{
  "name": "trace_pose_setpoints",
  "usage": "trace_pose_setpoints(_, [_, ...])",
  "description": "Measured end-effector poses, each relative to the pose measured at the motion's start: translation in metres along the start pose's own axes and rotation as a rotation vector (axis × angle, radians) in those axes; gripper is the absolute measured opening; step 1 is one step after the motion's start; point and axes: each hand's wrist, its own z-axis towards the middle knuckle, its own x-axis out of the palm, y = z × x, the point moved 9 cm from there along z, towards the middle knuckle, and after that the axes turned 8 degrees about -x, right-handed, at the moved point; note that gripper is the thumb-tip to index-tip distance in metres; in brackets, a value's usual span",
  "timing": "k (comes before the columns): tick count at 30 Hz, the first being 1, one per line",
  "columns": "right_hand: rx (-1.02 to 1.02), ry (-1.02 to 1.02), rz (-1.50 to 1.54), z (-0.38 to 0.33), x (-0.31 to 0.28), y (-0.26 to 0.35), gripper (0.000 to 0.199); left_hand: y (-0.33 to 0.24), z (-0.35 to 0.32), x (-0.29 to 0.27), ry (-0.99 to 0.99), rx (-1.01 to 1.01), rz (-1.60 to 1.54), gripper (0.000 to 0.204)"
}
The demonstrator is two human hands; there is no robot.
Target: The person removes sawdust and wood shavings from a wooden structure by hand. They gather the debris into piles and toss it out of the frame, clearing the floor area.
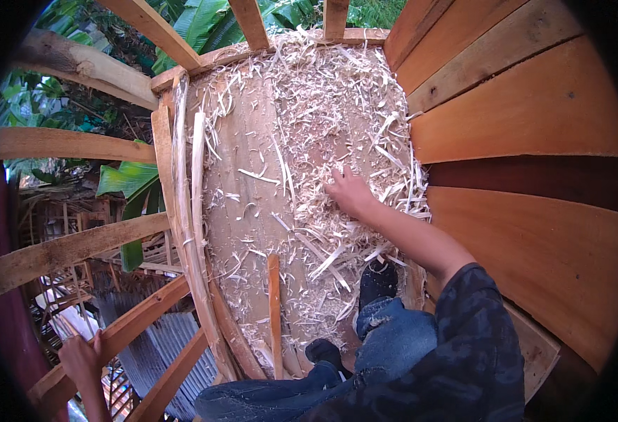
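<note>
Pale wood shavings (323,105) lie in a thick layer over the plank floor (246,162), with long curled strips among the small flakes. My right hand (349,192) reaches down into the pile near the middle of the floor. Its fingers are a little apart and touch the shavings; their tips are partly hidden among the curls. At the lower left, my left hand (82,362) is wrapped round a sloping wooden rail (147,309) at the side of the structure.
Upright wooden boards (513,105) wall the right side. Spaced wooden bars (77,243) line the left, with leaves and a corrugated metal sheet (140,337) beyond. A loose wooden stick (274,316) and long strips (198,169) lie left of my feet (377,281).
</note>
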Motion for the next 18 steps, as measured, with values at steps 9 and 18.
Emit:
trace_pose_setpoints(9, [0.034, -0.245, 0.240, -0.015, -0.061, -0.019, 0.041, 0.001, -0.001, 0.003, 0.048, -0.036, 0.046, 0.061])
trace_pose_setpoints(18, [-0.202, 0.167, -0.110, -0.034, 0.027, 0.088, 0.062, 0.003, -0.002, 0.002, 0.026, -0.026, 0.041, 0.062])
